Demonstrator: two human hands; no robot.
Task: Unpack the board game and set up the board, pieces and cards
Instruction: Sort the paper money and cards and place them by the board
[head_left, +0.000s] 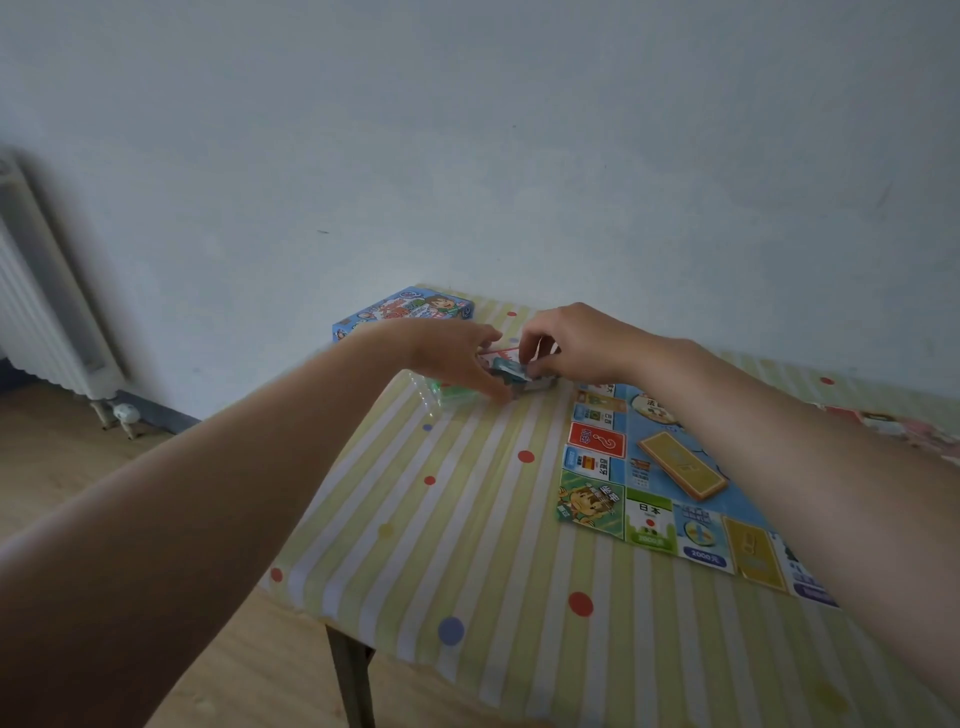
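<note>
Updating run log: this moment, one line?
left hand, right hand on small card stack | printed paper game board flat | blue cardboard box behind
</note>
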